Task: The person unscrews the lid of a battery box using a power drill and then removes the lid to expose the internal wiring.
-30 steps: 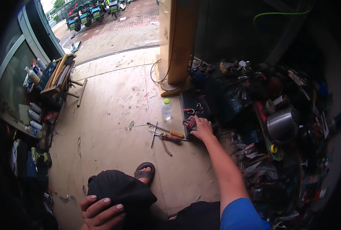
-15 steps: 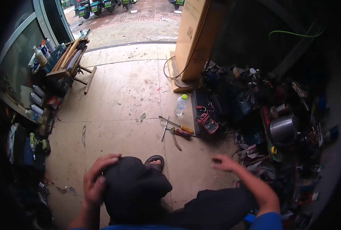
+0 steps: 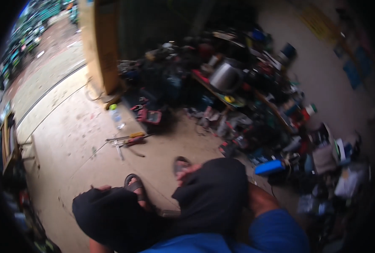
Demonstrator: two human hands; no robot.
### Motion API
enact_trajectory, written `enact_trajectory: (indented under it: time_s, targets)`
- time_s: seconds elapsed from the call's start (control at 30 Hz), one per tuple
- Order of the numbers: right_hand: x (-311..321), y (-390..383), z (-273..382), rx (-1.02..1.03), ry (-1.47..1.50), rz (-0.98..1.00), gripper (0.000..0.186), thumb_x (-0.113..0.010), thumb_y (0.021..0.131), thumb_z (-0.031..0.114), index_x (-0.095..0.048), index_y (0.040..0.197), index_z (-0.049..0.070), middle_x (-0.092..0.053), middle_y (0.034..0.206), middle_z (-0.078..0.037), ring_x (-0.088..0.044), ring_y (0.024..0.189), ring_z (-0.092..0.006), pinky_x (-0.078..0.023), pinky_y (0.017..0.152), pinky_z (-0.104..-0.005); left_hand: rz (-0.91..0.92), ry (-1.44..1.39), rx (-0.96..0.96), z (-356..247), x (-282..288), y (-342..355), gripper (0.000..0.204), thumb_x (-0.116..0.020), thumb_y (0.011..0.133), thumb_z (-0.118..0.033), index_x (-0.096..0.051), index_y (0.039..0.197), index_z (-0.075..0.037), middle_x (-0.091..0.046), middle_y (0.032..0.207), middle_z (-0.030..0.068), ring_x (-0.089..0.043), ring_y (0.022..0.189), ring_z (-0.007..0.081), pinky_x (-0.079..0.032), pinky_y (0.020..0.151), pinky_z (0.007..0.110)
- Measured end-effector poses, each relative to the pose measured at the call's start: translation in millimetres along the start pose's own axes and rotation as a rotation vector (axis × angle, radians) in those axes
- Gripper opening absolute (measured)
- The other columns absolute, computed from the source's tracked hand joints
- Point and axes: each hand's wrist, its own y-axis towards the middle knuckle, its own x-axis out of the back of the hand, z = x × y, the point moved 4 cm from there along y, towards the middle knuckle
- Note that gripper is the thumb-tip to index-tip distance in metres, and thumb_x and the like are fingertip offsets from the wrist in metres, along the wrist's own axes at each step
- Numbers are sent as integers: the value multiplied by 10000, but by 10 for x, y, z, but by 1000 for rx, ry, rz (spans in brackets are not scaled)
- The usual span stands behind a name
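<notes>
My left hand (image 3: 104, 187) is mostly behind my dark-clothed left knee (image 3: 107, 213), blurred fingertips showing above it. My right forearm (image 3: 260, 198) runs behind my right knee (image 3: 210, 185); blurred fingers of what seems my right hand (image 3: 189, 173) show at that knee's left side, so its grip is unclear. Beyond my sandalled feet (image 3: 136, 189) lie screwdrivers (image 3: 133, 141), a metal cross-shaped tool (image 3: 118, 147) and a curved-handled tool. Beside them stand a water bottle (image 3: 116, 116) with a yellow-green cap and a dark box (image 3: 132, 101) bearing a red meter (image 3: 151, 117).
A cluttered heap on the right holds a steel kettle (image 3: 225, 76) and a blue case (image 3: 268, 167). A wooden post (image 3: 105, 50) stands by the doorway, with parked scooters (image 3: 16, 59) outside. A wooden rack (image 3: 8, 141) is at the left edge.
The view has swung right, blurring the picture and showing more clutter. My right hand has left the meter and drawn back to my right knee, which now stands higher in view.
</notes>
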Motion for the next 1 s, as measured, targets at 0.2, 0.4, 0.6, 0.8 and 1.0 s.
enact_trajectory:
  time_s: [0.2, 0.4, 0.6, 0.8, 1.0]
  targets:
    - [34, 240, 197, 106, 106, -156, 919, -825, 833, 416, -411, 1484, -84, -510, 1463, -268, -478, 1370, -349, -384, 1148, -415, -55, 109, -22, 158, -174, 106, 494, -555, 1009, -404, -685, 1245, 10, -691, 1246, 229, -667, 1165, 288, -464, 1098, 435]
    - [-230, 1302, 333, 98, 166, -249, 1001, -826, 824, 422, -343, 1516, -115, -441, 1531, -300, -415, 1444, -390, -338, 1200, -438, -168, 149, -31, 221, -128, 3, 487, -550, 1016, -399, -685, 1247, 8, -693, 1246, 219, -666, 1163, 281, -466, 1092, 427]
    - [2148, 1517, -943, -65, 79, -1638, 973, -894, 725, 409, -446, 1458, -49, -580, 1420, -264, -595, 1280, -392, -463, 1095, -466, -239, 130, -33, 470, -218, -32, 480, -545, 1022, -395, -684, 1249, 5, -695, 1245, 209, -666, 1161, 273, -467, 1086, 419]
    - [3827, 1319, -1108, 389, -76, -1522, 695, -946, 702, 311, -685, 1264, -2, -730, 1241, -167, -690, 1151, -266, -516, 1014, -391, -381, 91, -97, 552, -141, -222, 473, -541, 1029, -390, -684, 1251, 3, -697, 1245, 199, -665, 1160, 265, -468, 1079, 412]
    - [3288, 1637, -809, 428, 23, -1275, 726, -956, 703, 306, -658, 1276, -25, -704, 1288, -167, -689, 1127, -278, -512, 1021, -403, -580, 135, -223, 474, -134, -729, 467, -536, 1036, -385, -684, 1253, 1, -699, 1245, 188, -664, 1158, 257, -470, 1073, 404]
